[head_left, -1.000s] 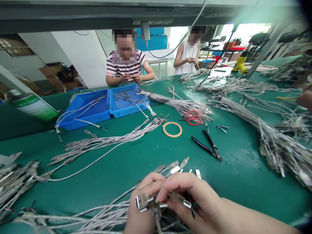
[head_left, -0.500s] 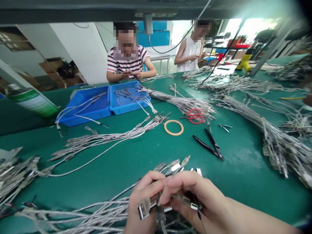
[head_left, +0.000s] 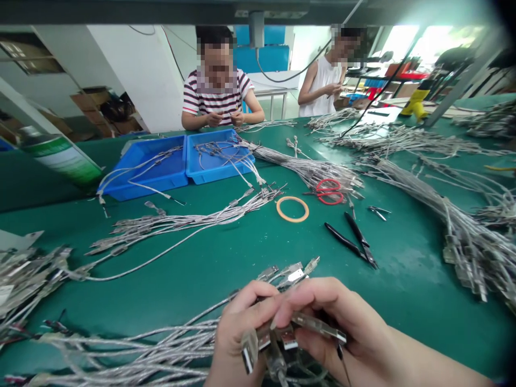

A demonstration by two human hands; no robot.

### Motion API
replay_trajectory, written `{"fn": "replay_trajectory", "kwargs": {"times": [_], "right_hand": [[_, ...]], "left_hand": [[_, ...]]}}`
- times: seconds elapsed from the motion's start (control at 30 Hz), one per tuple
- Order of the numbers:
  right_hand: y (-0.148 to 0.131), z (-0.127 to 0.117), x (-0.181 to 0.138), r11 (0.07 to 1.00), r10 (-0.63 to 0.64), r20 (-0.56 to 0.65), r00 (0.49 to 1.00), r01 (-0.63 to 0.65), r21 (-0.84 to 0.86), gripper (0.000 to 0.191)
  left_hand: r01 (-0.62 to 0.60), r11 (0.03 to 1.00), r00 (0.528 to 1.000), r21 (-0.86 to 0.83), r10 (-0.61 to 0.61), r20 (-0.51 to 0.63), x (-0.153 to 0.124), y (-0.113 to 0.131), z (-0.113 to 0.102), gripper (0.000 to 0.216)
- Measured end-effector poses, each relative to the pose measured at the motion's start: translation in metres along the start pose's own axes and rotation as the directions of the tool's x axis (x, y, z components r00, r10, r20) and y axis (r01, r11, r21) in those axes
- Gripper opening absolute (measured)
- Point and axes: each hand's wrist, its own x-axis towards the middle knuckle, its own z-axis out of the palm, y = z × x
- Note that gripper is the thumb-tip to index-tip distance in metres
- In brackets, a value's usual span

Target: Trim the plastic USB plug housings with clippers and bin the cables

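Observation:
Low in the middle of the view, my left hand (head_left: pixel 237 333) and my right hand (head_left: pixel 334 328) are both closed round a bunch of USB cable plugs (head_left: pixel 278 338). The metal plug ends stick out between my fingers and point down and left. The silver cables (head_left: pixel 133 355) trail off to the left across the green table (head_left: pixel 209 269). A few more plugs (head_left: pixel 292 270) lie on the table just beyond my knuckles.
Black cutters (head_left: pixel 355 242), a tan rubber ring (head_left: pixel 292 209) and red scissors (head_left: pixel 329 192) lie mid-table. Two blue trays (head_left: pixel 161 172) sit at the back left. Cable bundles (head_left: pixel 463 236) cover the right and left sides. Two people work across the table.
The plugs in my hands have tilted from pointing left to pointing down. The view has shifted slightly, with the table items sitting a little further right.

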Motion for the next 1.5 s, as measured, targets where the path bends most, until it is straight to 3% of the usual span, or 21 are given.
{"fn": "replay_trajectory", "kwargs": {"times": [0.27,0.43,0.87,1.07,1.2,1.4,1.5], "right_hand": [[-0.002,-0.004,0.002,0.997,-0.071,-0.001,0.997,0.071,-0.031,0.042],[-0.004,-0.006,0.008,0.985,-0.157,0.027,0.987,0.159,-0.071,0.037],[-0.002,-0.009,0.003,0.991,-0.124,0.067,0.99,0.127,-0.048,0.026],[0.0,-0.003,0.0,0.993,-0.114,0.114,0.987,0.117,-0.017,0.044],[0.0,0.002,0.0,0.996,-0.09,0.098,0.991,0.092,-0.014,0.037],[-0.002,0.007,0.006,0.99,-0.144,-0.041,0.989,0.143,-0.011,0.005],[0.0,0.01,0.005,0.986,-0.169,-0.077,0.983,0.167,-0.027,0.002]], "left_hand": [[-0.029,0.98,0.997,0.195,0.014,0.078,-0.007,0.012,-0.002,0.017],[-0.196,0.962,0.975,0.19,0.171,0.141,-0.004,0.013,0.001,0.024],[-0.327,0.914,0.941,0.239,0.291,0.175,-0.006,0.006,0.001,0.022],[-0.344,0.896,0.937,0.28,0.31,0.16,-0.005,-0.009,0.005,0.014],[-0.327,0.897,0.943,0.299,0.291,0.16,-0.004,-0.012,0.008,0.019],[-0.368,0.879,0.925,0.302,0.314,0.214,-0.003,-0.005,0.005,0.02],[-0.383,0.873,0.918,0.302,0.323,0.23,-0.002,-0.002,0.003,0.021]]}}
